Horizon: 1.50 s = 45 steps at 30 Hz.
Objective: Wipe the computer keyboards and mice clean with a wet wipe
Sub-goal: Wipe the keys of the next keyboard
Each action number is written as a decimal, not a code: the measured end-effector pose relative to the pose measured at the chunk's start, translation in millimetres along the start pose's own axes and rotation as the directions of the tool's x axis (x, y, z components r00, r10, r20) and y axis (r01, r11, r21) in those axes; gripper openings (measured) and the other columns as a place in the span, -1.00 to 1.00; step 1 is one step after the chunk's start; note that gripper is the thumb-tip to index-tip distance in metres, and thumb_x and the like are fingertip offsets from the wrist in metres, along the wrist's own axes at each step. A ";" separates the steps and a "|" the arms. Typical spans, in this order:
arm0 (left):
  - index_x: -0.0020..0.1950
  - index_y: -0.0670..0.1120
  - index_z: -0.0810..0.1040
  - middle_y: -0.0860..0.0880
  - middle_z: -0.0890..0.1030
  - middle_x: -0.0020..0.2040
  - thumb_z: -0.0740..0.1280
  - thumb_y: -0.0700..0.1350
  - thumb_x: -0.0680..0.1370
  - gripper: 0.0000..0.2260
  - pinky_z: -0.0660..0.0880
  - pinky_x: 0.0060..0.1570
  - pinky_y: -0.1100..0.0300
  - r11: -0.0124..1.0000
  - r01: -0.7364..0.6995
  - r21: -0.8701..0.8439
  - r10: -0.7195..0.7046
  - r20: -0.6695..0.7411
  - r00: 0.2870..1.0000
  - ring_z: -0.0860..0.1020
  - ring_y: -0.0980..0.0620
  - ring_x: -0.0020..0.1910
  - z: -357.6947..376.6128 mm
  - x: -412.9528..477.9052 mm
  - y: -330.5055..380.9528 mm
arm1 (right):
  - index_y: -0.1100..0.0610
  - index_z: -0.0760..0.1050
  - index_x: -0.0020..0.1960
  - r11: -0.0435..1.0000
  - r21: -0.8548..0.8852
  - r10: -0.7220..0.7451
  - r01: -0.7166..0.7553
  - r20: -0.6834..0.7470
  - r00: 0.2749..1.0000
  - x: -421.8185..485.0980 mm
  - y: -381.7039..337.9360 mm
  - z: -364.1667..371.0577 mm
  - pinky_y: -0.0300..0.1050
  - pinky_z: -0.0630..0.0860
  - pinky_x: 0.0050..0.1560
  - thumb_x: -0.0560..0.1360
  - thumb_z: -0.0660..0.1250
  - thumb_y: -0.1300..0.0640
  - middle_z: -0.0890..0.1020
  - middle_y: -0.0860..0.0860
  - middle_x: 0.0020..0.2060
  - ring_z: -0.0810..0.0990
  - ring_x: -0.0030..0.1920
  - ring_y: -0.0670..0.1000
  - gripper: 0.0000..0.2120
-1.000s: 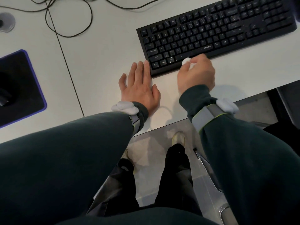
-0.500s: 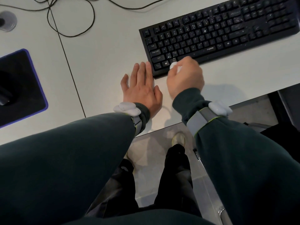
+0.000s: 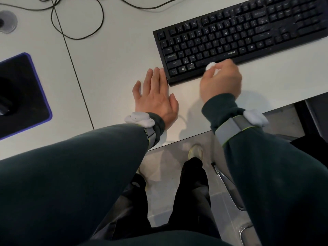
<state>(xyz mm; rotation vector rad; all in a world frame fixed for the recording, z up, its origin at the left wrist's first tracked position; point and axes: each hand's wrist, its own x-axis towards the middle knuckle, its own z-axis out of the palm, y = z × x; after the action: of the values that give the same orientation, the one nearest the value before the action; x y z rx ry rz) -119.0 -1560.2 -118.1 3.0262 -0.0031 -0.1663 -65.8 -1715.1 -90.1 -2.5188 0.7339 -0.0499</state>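
Since before, the right hand (image 3: 221,84) is further right along the near row of the keyboard (image 3: 239,38), its grip pinching the wet wipe (image 3: 210,65), and the left hand (image 3: 156,96), flat on the counter (image 3: 115,59), should steady the keyboard's corner during slow, light strokes.

Keyboard (image 3: 239,38) – black plastic, matt, keys w/ pale specks & smudges. Wet wipe (image 3: 210,65): white, soft, balled up. Desk (image 3: 115,59) – white, smooth, low sheen. Mouse pad (image 3: 24,96), far left: black matt top, looks like cloth, purple edge. Sleeves (image 3: 71,174): dark green cloth, matt. Wrist pods (image 3: 139,118): smooth white plastic, grey fabric straps. Chair leg (image 3: 221,176), near right – shiny chrome metal. Floor (image 3: 168,162): glossy.
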 end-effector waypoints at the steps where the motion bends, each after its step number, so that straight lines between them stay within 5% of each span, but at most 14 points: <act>1: 0.62 -0.18 0.05 -0.09 0.19 0.59 0.07 0.07 0.55 -0.33 0.07 0.49 -0.20 1.000 0.000 -0.005 0.000 0.000 1.000 0.06 -0.07 0.60 0.0 -0.3 0.5 | 0.12 0.52 0.11 0.997 0.011 -0.074 0.074 0.023 0.997 -9.1 -5.7 3.9 -0.09 0.36 -0.14 0.58 0.21 0.05 0.60 0.05 0.08 0.58 0.04 0.12 -0.79; 6: 0.62 -0.16 0.00 -0.10 0.19 0.59 0.07 0.08 0.56 -0.32 0.06 0.50 -0.19 1.000 0.003 -0.012 -0.003 -0.001 1.000 0.06 -0.07 0.60 0.8 1.0 0.0 | 0.12 0.53 0.09 0.936 -0.017 -0.344 0.352 0.168 0.924 -41.6 -19.0 14.9 -0.09 0.33 -0.16 0.60 0.20 0.05 0.59 0.03 0.06 0.59 -0.01 0.11 -0.80; 8: 0.62 -0.16 0.01 -0.09 0.20 0.58 0.08 0.07 0.55 -0.31 0.07 0.49 -0.19 1.000 0.003 -0.007 -0.003 -0.008 1.000 0.07 -0.06 0.60 0.4 0.6 -0.6 | 0.11 0.54 0.08 0.949 -0.021 -0.311 0.316 0.121 0.943 -28.6 -9.1 8.4 -0.10 0.33 -0.17 0.59 0.21 0.04 0.60 0.04 0.05 0.58 0.00 0.12 -0.79; 14: 0.63 -0.14 0.03 -0.08 0.24 0.57 0.11 0.07 0.54 -0.31 0.10 0.48 -0.19 1.000 -0.007 -0.031 0.006 -0.027 1.000 0.11 -0.06 0.59 0.3 0.1 1.6 | 0.08 0.51 0.16 0.993 0.013 0.118 -0.118 -0.077 0.990 33.1 23.8 -19.7 -0.13 0.41 -0.08 0.61 0.18 -0.02 0.59 -0.01 0.11 0.59 0.09 0.05 -0.75; 22: 0.63 -0.12 0.01 -0.08 0.21 0.58 0.11 0.06 0.55 -0.32 0.10 0.48 -0.19 1.000 -0.003 -0.025 0.002 -0.026 1.000 0.10 -0.06 0.59 1.5 0.4 1.1 | 0.13 0.53 0.09 0.954 0.017 -0.300 0.299 0.094 0.949 -14.5 4.0 7.0 -0.09 0.35 -0.13 0.58 0.22 0.07 0.58 0.04 0.07 0.57 0.00 0.11 -0.81; 32: 0.63 -0.10 0.04 -0.03 0.22 0.58 0.08 0.07 0.55 -0.34 0.10 0.48 -0.17 0.999 0.026 -0.032 -0.026 -0.001 1.000 0.11 -0.02 0.59 -5.9 -3.5 2.0 | 0.06 0.50 0.17 0.980 -0.197 -0.016 0.041 0.125 0.992 42.8 11.6 -34.4 -0.01 0.44 -0.07 0.62 0.16 -0.01 0.59 0.00 0.13 0.58 0.12 0.10 -0.76; 36: 0.63 -0.07 0.00 -0.03 0.20 0.58 0.12 0.05 0.57 -0.34 0.13 0.49 -0.11 1.000 0.027 -0.011 -0.026 0.090 0.996 0.16 -0.04 0.57 -31.0 12.8 8.4 | 0.10 0.48 0.18 0.976 -0.195 -0.049 0.093 0.219 0.974 65.8 11.7 -52.5 0.01 0.45 -0.06 0.61 0.16 0.02 0.58 0.07 0.15 0.57 0.15 0.16 -0.75; 40: 0.55 -0.06 0.17 -0.08 0.36 0.36 0.21 -0.05 0.53 -0.41 0.28 0.31 -0.04 0.990 0.079 0.118 -0.096 0.140 0.986 0.37 -0.12 0.30 -55.5 4.7 14.8 | 0.13 0.47 0.16 0.967 -0.213 -0.063 0.139 0.328 0.943 63.1 16.7 -49.9 -0.01 0.46 -0.04 0.60 0.17 0.04 0.59 0.11 0.14 0.58 0.14 0.19 -0.76; 45: 0.47 -0.03 0.31 -0.03 0.36 0.37 0.23 -0.11 0.46 -0.45 0.28 0.31 -0.04 0.979 -0.145 0.145 0.120 0.166 0.979 0.33 -0.11 0.33 -70.1 14.2 64.2 | 0.13 0.46 0.18 0.955 -0.220 -0.095 0.199 0.409 0.908 68.7 14.1 -55.8 -0.05 0.41 -0.09 0.60 0.20 0.07 0.59 0.09 0.14 0.58 0.14 0.16 -0.78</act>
<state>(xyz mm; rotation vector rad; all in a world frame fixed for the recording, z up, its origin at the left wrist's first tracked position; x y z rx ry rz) -96.9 -1616.5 -43.3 3.1454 -0.2431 -0.4093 -23.8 -1786.4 -55.6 -2.6992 0.4020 0.5201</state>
